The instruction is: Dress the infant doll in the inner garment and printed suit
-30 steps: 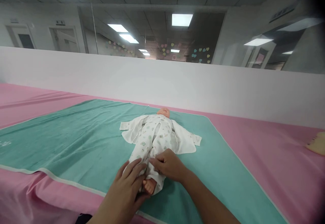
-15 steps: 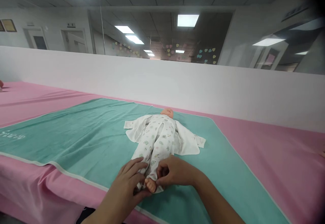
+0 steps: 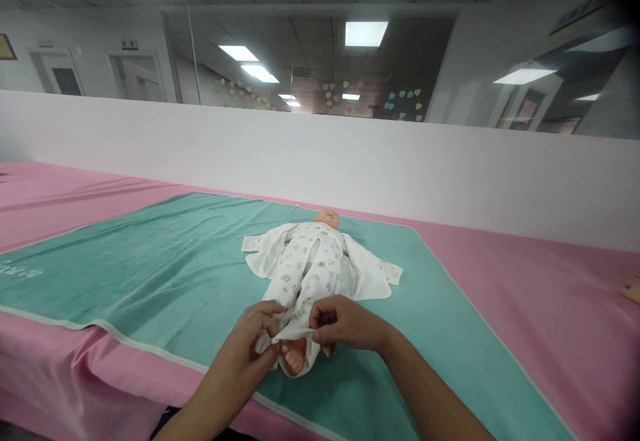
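A baby doll [image 3: 327,218] lies on its back, head away from me, in a white printed baby outfit [image 3: 327,261] with its sleeves spread to both sides. My left hand [image 3: 250,337] pinches the edge of the outfit's leg on the left of the doll's foot [image 3: 293,357]. On the other side, my right hand [image 3: 345,324] grips the same leg opening between thumb and fingers. The cloth is stretched between both hands above the foot. The foot's toes show below it; the other foot is hidden.
Under the doll is a green towel [image 3: 165,274] with a pale border, on a pink cover [image 3: 540,281]. A white low wall [image 3: 320,154] with a mirror or window above stands behind. Something skin-toned [image 3: 631,291] shows at the right edge.
Both hands have lifted and drawn the leg's edge up and apart over the foot, with my right hand slightly higher. The view has shifted a little.
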A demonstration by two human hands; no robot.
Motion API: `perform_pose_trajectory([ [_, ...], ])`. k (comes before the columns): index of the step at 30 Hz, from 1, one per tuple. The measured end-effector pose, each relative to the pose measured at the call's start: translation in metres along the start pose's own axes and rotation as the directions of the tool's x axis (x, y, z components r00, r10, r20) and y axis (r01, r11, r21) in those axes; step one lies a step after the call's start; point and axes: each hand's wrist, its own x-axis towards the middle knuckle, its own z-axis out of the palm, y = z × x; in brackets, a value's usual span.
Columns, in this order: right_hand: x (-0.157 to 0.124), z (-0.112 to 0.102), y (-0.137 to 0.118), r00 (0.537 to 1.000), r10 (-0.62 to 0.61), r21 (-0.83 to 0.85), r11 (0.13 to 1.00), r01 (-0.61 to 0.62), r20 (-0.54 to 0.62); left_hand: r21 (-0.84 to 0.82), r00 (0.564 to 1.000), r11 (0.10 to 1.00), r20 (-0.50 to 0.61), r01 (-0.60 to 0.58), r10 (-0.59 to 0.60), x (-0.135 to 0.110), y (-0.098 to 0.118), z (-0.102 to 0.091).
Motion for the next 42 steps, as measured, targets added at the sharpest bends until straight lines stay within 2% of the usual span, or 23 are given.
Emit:
perform_pose_trajectory([
  [3, 0.001, -0.001, 0.000, 1.000, -0.024, 0.079, 0.997, 0.024, 0.000, 0.056, 0.998, 0.997, -0.042, -0.048, 0.050, 0.003, 0.005, 0.003],
  [9, 0.003, -0.001, 0.002, 0.999, -0.043, 0.166, 0.985, 0.043, 0.000, 0.141, 0.995, 0.987, -0.048, -0.080, 0.087, 0.012, 0.011, 0.011],
  [13, 0.005, -0.001, 0.007, 0.999, -0.053, 0.206, 0.977, 0.050, 0.009, 0.224, 0.986, 0.961, 0.011, -0.163, 0.165, 0.018, 0.014, 0.015],
  [17, 0.007, -0.002, 0.009, 0.998, -0.065, 0.233, 0.971, 0.060, 0.016, 0.227, 0.957, 0.930, 0.041, -0.290, 0.288, 0.019, 0.017, 0.014],
  [21, 0.009, -0.001, 0.008, 0.998, -0.056, 0.228, 0.972, 0.060, -0.026, 0.254, 0.922, 0.888, 0.045, -0.383, 0.384, 0.009, 0.016, 0.009],
  [24, 0.012, 0.003, 0.010, 0.997, -0.046, 0.200, 0.978, 0.056, -0.054, 0.295, 0.881, 0.830, 0.127, -0.473, 0.457, -0.002, 0.014, 0.003],
  [26, 0.015, 0.005, 0.013, 0.991, -0.057, 0.201, 0.976, 0.081, -0.122, 0.293, 0.855, 0.803, 0.202, -0.518, 0.478, -0.008, 0.015, -0.003],
  [28, 0.020, 0.004, 0.017, 0.948, -0.091, 0.198, 0.968, 0.157, -0.306, 0.250, 0.837, 0.805, 0.274, -0.538, 0.474, -0.013, 0.019, -0.010],
  [29, 0.022, 0.002, 0.019, 0.896, -0.111, 0.181, 0.962, 0.206, -0.429, 0.218, 0.834, 0.816, 0.292, -0.534, 0.468, -0.014, 0.021, -0.013],
  [30, 0.023, -0.001, 0.021, 0.825, -0.131, 0.147, 0.957, 0.250, -0.550, 0.186, 0.842, 0.836, 0.288, -0.516, 0.456, -0.014, 0.023, -0.016],
  [32, 0.024, -0.009, 0.025, 0.661, -0.160, 0.052, 0.956, 0.290, -0.733, 0.127, 0.894, 0.898, 0.220, -0.422, 0.390, -0.012, 0.026, -0.019],
  [34, 0.023, -0.017, 0.028, 0.528, -0.185, -0.050, 0.965, 0.258, -0.829, 0.068, 0.951, 0.955, 0.136, -0.290, 0.279, -0.008, 0.027, -0.020],
  [35, 0.022, -0.020, 0.029, 0.484, -0.203, -0.102, 0.968, 0.227, -0.851, 0.045, 0.967, 0.972, 0.120, -0.230, 0.224, -0.006, 0.027, -0.019],
  [36, 0.021, -0.022, 0.029, 0.459, -0.230, -0.154, 0.968, 0.197, -0.858, 0.031, 0.975, 0.981, 0.119, -0.191, 0.186, -0.004, 0.027, -0.017],
  [38, 0.020, -0.022, 0.029, 0.458, -0.309, -0.267, 0.951, 0.155, -0.833, 0.023, 0.972, 0.981, 0.140, -0.193, 0.188, -0.003, 0.024, -0.012],
  [40, 0.021, -0.019, 0.029, 0.507, -0.407, -0.391, 0.909, 0.143, -0.760, 0.026, 0.957, 0.967, 0.151, -0.253, 0.247, -0.005, 0.019, -0.007],
  [42, 0.024, -0.014, 0.027, 0.586, -0.478, -0.503, 0.854, 0.136, -0.654, 0.028, 0.949, 0.956, 0.130, -0.294, 0.288, -0.008, 0.013, -0.002],
])
